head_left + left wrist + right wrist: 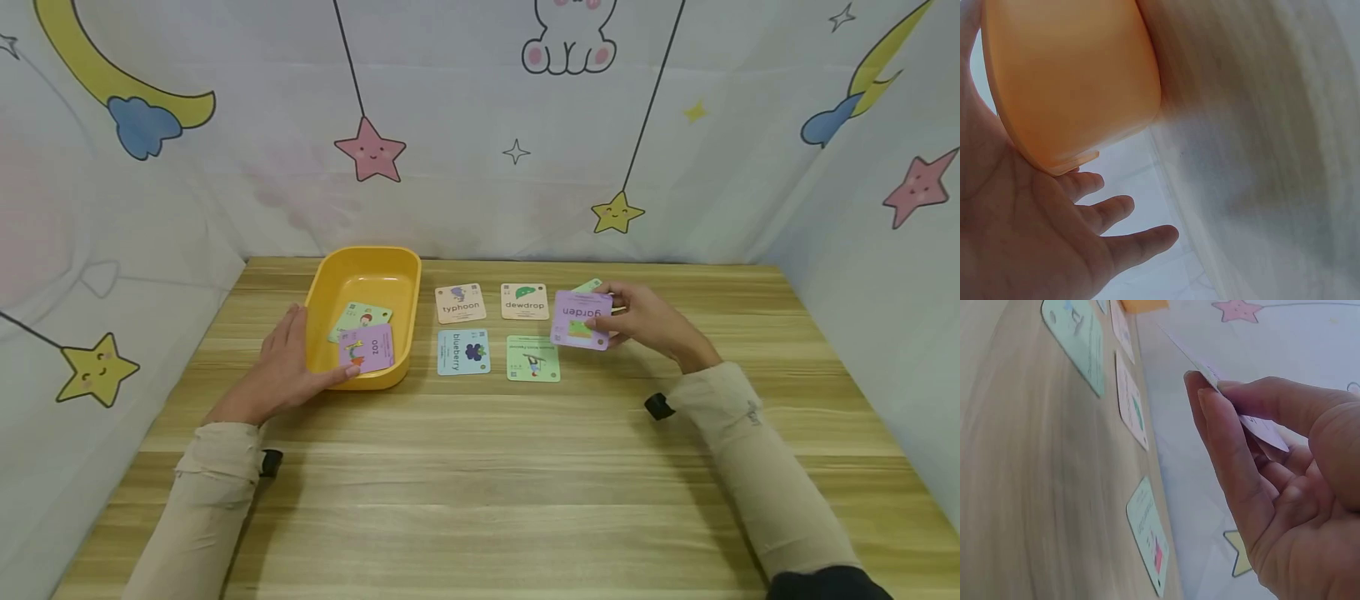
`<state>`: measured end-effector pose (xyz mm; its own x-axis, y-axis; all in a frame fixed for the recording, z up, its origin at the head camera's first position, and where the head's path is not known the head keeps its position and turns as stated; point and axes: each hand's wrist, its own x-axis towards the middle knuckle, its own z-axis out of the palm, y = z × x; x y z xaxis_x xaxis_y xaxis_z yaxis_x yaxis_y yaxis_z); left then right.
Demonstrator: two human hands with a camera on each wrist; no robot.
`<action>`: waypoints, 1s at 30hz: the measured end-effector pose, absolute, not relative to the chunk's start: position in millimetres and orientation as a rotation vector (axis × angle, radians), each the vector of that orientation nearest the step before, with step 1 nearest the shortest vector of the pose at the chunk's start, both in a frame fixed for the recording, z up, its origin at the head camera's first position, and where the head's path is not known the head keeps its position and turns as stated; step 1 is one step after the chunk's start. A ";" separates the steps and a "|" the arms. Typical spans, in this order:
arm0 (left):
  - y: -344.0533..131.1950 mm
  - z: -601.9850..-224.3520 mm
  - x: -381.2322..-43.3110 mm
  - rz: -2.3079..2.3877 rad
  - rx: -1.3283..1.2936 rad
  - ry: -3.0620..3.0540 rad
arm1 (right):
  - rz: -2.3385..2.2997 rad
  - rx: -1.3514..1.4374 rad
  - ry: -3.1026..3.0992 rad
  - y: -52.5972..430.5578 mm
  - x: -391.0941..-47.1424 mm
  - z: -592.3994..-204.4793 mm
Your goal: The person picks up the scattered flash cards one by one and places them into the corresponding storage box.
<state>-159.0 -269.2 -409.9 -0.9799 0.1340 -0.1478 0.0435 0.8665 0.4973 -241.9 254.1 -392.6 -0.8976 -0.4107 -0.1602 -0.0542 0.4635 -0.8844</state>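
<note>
The right hand (641, 321) pinches the purple garden card (572, 322) between thumb and fingers, above the tabletop (480, 467); from the head view it partly hides a green card (588, 285). The left hand (279, 368), fingers extended, rests against the yellow tray (375, 287) holding the zoo card (373, 342). Typhoon (461, 304), dewdrop (524, 302) and blueberry (463, 352) cards lie between.
</note>
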 end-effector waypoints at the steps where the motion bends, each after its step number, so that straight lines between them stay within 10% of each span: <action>1: -269.2 -409.9 -159.0 0.757 0.136 2.861 | -1.411 -0.404 2.366 250.7 -242.6 -391.4; 30: -268.2 -410.2 -157.8 0.758 0.127 2.879 | -1.477 -0.578 2.276 158.1 -258.0 -370.4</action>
